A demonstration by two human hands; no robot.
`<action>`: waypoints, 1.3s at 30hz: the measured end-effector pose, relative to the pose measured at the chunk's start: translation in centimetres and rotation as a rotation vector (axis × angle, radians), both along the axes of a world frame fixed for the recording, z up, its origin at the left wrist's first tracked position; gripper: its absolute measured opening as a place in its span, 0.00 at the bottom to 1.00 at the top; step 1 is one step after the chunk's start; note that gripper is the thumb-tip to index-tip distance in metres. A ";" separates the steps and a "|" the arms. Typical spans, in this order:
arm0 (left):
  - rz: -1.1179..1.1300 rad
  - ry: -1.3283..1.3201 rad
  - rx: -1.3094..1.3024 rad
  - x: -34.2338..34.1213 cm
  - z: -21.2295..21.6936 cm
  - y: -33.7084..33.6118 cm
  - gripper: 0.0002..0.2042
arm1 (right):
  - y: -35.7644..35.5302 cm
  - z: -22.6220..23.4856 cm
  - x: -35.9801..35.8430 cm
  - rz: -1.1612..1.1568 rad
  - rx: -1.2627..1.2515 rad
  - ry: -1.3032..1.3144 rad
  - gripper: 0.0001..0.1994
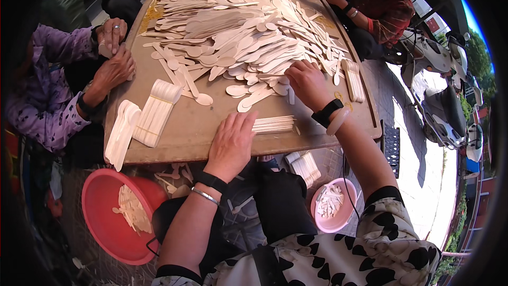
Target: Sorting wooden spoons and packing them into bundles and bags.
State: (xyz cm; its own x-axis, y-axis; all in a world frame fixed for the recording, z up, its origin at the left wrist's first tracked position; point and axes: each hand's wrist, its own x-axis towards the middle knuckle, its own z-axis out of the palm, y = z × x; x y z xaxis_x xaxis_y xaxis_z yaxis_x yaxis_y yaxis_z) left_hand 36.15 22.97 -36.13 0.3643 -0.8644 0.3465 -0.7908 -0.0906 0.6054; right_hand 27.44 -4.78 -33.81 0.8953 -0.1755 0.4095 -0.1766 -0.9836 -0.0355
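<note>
The big heap of wooden spoons [238,32] covers the far half of the table [185,132]; the right hand [307,82] digs into its near edge, fingers curled on spoons; a small flat stack [273,124], lengthwise left-right, lies nearer, just right of the left hand [230,143], which rests flat and empty.

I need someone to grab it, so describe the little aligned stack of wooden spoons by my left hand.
On the brown table, find the near edge. Beside the left hand lies a small flat stack of wooden spoons, squared up, unlike the loose spoon heap behind.
</note>
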 end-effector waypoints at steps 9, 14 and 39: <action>0.062 -0.094 -0.075 -0.2 0.6 -0.2 0.16 | 5.2 1.2 -2.9 0.164 0.380 0.179 0.05; -0.011 -0.050 -0.012 0.2 -0.6 0.2 0.16 | 6.0 1.2 -2.2 0.198 0.697 0.223 0.06; -0.022 -0.031 0.004 0.1 -0.5 -0.2 0.17 | 5.4 0.8 0.3 -0.030 0.514 0.102 0.07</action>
State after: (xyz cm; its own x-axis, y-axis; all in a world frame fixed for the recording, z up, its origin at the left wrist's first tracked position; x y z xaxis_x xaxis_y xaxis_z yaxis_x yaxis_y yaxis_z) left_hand 36.23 22.75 -36.64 0.3340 -0.8737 0.3537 -0.8113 -0.0755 0.5798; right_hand 27.70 0.63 -33.00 0.9176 -0.3568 0.1750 -0.2318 -0.8382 -0.4937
